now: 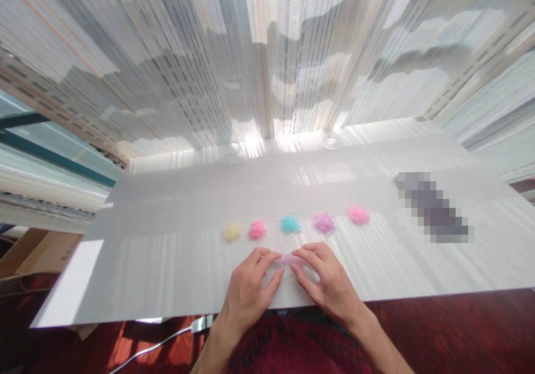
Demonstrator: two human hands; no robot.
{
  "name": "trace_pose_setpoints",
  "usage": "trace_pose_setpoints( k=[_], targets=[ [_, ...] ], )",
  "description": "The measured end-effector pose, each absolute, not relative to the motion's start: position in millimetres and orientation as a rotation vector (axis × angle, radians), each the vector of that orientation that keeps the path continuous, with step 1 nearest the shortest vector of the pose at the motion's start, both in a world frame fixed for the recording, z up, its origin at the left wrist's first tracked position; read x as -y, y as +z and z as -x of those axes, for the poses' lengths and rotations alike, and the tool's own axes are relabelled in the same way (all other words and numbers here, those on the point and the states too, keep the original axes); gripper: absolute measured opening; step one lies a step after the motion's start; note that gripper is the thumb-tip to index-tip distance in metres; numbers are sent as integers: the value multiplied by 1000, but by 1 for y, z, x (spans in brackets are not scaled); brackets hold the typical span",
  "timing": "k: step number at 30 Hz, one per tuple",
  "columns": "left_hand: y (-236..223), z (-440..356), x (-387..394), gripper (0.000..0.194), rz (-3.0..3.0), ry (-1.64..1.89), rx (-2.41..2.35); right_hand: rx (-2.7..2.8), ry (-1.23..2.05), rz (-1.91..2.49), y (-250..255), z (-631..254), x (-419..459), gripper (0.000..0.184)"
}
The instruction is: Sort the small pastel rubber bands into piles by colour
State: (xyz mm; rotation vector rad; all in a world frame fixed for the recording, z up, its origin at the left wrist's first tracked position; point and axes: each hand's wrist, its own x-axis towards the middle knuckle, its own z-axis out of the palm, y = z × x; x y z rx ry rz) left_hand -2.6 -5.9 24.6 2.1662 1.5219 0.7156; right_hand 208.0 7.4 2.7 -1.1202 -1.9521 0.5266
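Near the table's front edge, a small mixed pile of thin pinkish and lilac strands (pixel 287 259) lies between my two hands. My left hand (pixel 256 282) is on its left side, fingers bent and the thumb apart from the index finger. My right hand (pixel 324 276) curves around the other side, its thumb and fingertips also apart at the pile. Beyond them sit small heaps of thin loops or strands: a yellow heap (pixel 232 231), a hot pink heap (pixel 257 230), a turquoise heap (pixel 290 224), a purple heap (pixel 324 223) and a light pink heap (pixel 358 214).
A pixelated dark object (pixel 432 207) lies on the white table (pixel 167 240) at the right. Clear round pieces (pixel 332 142) stand at the back by the sheer curtain (pixel 259 56). A white cable (pixel 159 343) hangs below the front edge; a cardboard box (pixel 42 251) is at left.
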Motion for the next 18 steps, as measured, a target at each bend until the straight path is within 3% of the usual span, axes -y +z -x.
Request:
trace_pose_setpoints(
  k=[12,18],
  targets=[
    [22,-4,0,10,-2062,662,-1782,1953,537,1114,3,-209,-7,17],
    [23,-7,0,15,-2100,637,-1793,1953,556,1122,4,-209,-8,16]
  ],
)
